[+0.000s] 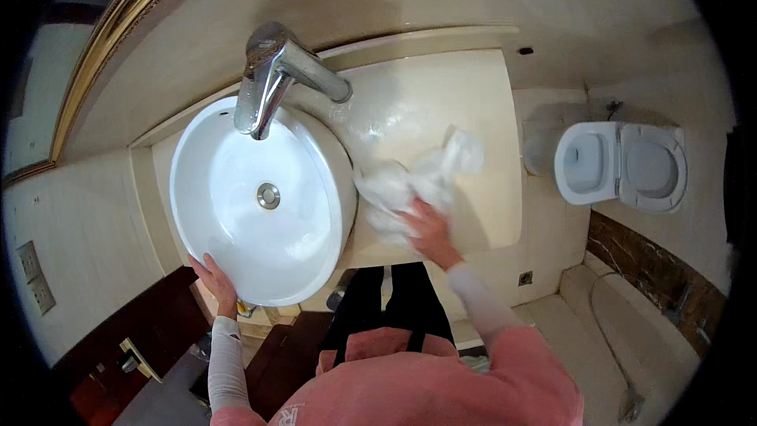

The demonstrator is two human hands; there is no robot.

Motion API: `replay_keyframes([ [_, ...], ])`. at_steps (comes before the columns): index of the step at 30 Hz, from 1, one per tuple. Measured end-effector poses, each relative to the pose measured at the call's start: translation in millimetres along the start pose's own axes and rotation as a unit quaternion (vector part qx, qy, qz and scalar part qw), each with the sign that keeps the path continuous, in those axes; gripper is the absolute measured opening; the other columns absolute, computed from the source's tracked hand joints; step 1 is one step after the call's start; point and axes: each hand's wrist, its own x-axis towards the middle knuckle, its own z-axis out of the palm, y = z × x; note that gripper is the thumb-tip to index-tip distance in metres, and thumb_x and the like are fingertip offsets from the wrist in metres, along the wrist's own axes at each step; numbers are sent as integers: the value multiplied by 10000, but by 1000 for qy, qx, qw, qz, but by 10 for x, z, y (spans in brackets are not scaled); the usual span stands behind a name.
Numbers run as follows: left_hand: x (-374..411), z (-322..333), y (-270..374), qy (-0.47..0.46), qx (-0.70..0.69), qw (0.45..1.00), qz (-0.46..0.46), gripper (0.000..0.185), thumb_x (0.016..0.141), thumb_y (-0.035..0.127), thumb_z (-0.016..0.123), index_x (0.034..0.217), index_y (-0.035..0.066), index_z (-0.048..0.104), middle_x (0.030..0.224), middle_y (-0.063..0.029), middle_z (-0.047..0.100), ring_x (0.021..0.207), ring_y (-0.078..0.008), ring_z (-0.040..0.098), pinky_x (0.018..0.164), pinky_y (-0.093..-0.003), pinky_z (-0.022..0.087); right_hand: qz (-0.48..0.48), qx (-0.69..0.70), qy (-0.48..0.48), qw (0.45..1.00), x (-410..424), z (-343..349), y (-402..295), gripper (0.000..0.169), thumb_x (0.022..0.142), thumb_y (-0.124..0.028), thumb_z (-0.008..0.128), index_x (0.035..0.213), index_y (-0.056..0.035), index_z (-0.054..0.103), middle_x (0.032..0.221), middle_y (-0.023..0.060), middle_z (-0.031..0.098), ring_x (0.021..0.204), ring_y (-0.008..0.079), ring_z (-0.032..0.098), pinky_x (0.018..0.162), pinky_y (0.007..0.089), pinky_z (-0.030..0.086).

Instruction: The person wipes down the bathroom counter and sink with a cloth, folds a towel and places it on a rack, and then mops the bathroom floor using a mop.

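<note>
My right hand (430,232) presses a crumpled white cloth (408,192) onto the beige countertop (479,207), just right of the basin. Cloth and fingers are blurred. Part of the cloth spreads out past my fingertips, away from me. My left hand (216,285) rests with fingers apart against the near left rim of the white vessel basin (236,236). A round metal drain (268,196) sits in the basin's bottom. Beyond it a chrome faucet (266,89) stands tall, its spout pointing right over the counter.
A low ledge (414,41) runs along the counter's back wall. To the right is a white toilet (588,163) with its lid and seat raised. A gold-framed mirror (118,41) hangs at upper left, above a wall socket plate (35,278). A shower hose (603,319) lies at lower right.
</note>
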Motion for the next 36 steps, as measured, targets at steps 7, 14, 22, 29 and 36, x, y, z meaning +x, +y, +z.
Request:
replay_keyframes([
  [7,-34,13,43,11,16,1000,-22,615,960,284,407,1401,-52,140,1417,-223,255,1275,-297,308,1053,-345,243,203,-218,207,932,1199,-1411,832,507,760,-211,565,1252,-120,483,1410,76,338,1298,245,296,1011,588,219],
  [14,40,19,1,2,-38,999,-4,603,956,257,437,1399,-40,157,1391,-227,298,1244,-289,348,1041,-345,268,-116,-174,67,976,2839,-24,171,401,744,-226,565,1142,-180,569,1294,72,450,1224,257,367,955,568,276],
  [22,2,1,70,-1,-3,1000,-19,618,942,229,460,1400,-45,148,1404,-235,274,1263,-316,328,1049,-357,260,193,-359,216,887,2425,-1416,1127,402,736,-304,658,1119,-199,595,1184,127,514,1135,314,434,859,563,354],
  [29,-29,5,38,-9,-13,1000,-25,646,934,222,479,1402,-50,126,1424,-239,231,1269,-330,321,1053,-372,257,-164,-129,294,933,2639,-931,-205,589,608,-79,621,1194,-123,567,1197,177,509,1134,345,460,990,498,318],
  [36,3,38,146,-14,-20,999,-34,654,917,176,499,1407,-38,121,1403,-233,277,1259,-312,334,1053,-358,255,-221,-252,116,935,3092,-622,19,275,772,-179,556,1028,-92,600,1133,81,576,1053,250,535,782,473,406],
])
